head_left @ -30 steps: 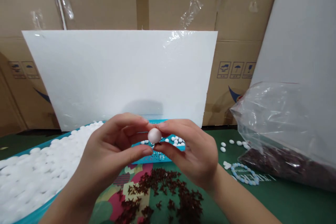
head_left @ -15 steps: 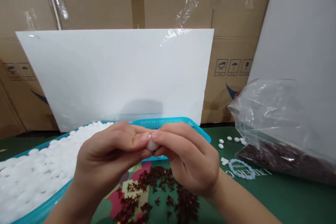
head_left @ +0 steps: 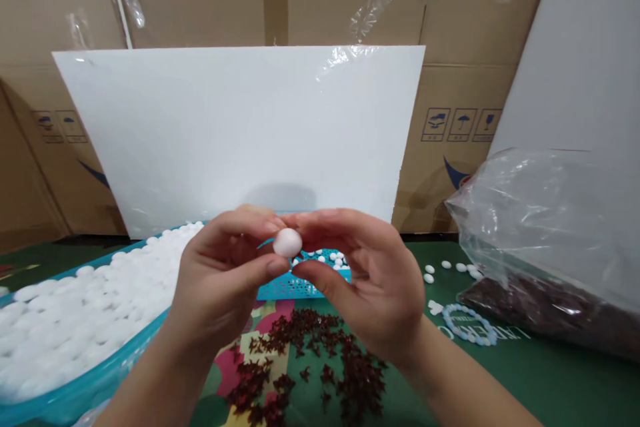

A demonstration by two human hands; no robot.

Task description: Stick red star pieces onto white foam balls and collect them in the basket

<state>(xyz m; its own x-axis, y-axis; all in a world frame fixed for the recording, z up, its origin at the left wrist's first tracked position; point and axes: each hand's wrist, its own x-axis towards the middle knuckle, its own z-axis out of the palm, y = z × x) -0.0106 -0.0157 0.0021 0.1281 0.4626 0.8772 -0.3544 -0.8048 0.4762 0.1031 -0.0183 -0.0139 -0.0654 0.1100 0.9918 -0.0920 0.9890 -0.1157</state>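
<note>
item: small white egg-shaped bead, smooth and matte, pinched between the fingertips of both hands and held up above the table, in front of the turquoise basket's near rim. left hand: thumb and forefinger narrowed onto the bead's left side. right hand: thumb below, forefinger above, closed on its right side. handling note, as a judgement: a light grip suffices, and the bead wants to be kept steady at the tips, since so round a surface would slip easily.

below: scatter of small dark red star-shaped pieces, spiky, on a green table mat. left: turquoise perforated plastic basket heaped with like white beads. right: clear crinkled plastic bag of dark red pieces; a pale blue bead bracelet beside it. behind: white flat board leaning on brown cardboard boxes.
</note>
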